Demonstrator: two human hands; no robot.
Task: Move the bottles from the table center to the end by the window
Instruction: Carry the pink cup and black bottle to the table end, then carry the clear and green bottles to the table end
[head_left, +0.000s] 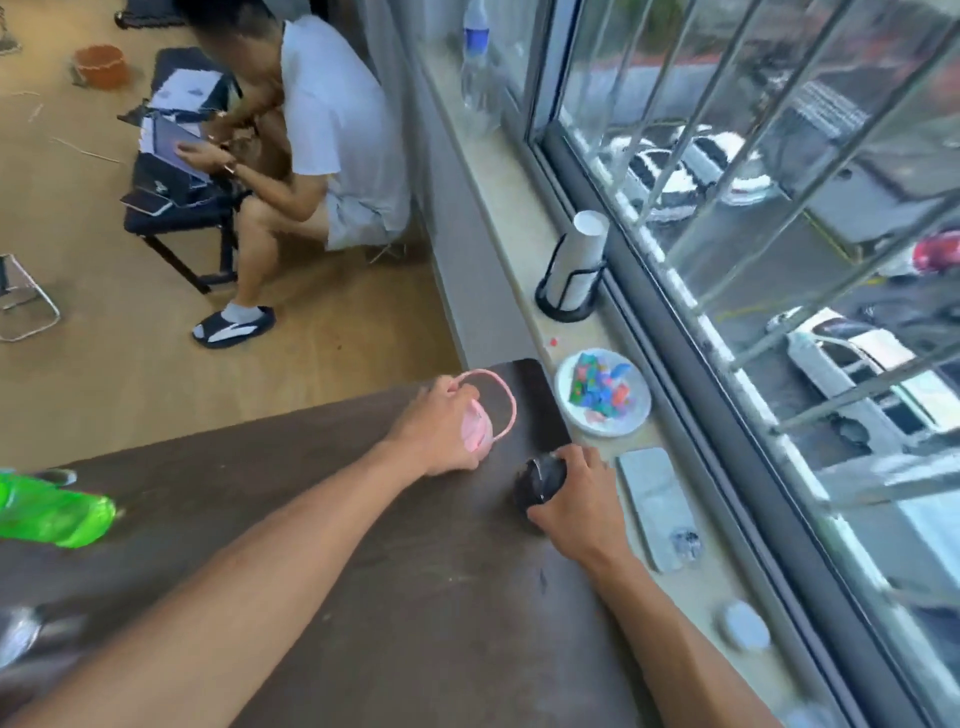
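Bottles both sit at the window end of the surface (322, 597) now, which is where the task wants them. Our left hand (441, 423) is wrapped around the pink bottle (477, 426), grip closed on its body, the pink loop handle (506, 402) arching over toward the corner. Our right hand (576, 499) grasps the dark bottle (540, 480) from the side, fingers curled round it, just beside the surface edge next to the sill (498, 171). We judge both are being set down together near the corner so they stand clear of the edge. We can't tell if either base is fully on the surface yet. A green bottle (57, 512) lies well apart at far left, so more may be left. Plate of coloured pieces (602, 397) and a phone (657, 506) sit on the sill, near enough to watch.
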